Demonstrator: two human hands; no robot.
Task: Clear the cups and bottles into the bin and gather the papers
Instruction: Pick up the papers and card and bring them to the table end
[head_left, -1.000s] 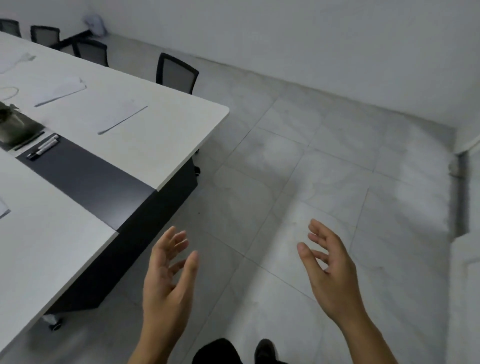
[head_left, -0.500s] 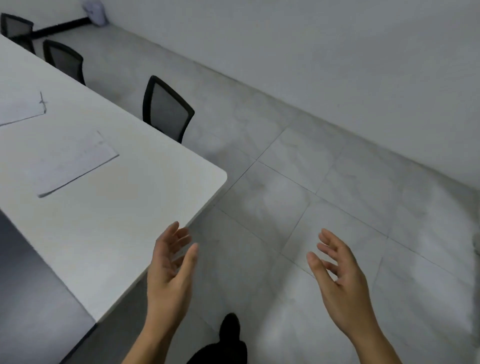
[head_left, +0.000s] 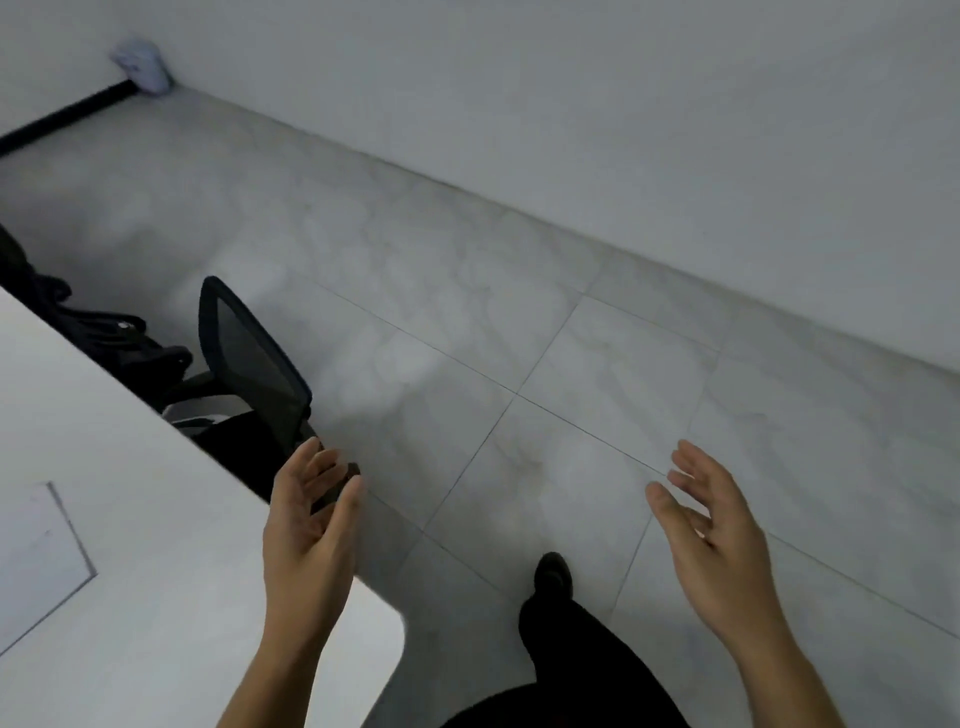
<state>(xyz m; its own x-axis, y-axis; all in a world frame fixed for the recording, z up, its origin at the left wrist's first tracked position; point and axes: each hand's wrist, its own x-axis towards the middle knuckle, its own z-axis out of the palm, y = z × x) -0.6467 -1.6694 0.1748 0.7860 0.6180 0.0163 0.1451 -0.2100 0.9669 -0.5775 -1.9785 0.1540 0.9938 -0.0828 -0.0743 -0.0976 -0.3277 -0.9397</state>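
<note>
Both hands — left (head_left: 306, 525), right (head_left: 714, 535) — spread, empty, over white table (head_left: 130, 467) corner and grey tiled floor (head_left: 519, 338).

Bare forearms, black trousers (head_left: 582, 670) — black shoe (head_left: 553, 574)

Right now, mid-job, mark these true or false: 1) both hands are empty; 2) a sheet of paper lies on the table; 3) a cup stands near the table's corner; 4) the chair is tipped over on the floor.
1) True: the left hand and the right hand are open and hold nothing.
2) True: a paper lies flat on the white table.
3) False: no cup shows anywhere in this view.
4) False: the black chair stands upright, tucked against the table's edge.
</note>
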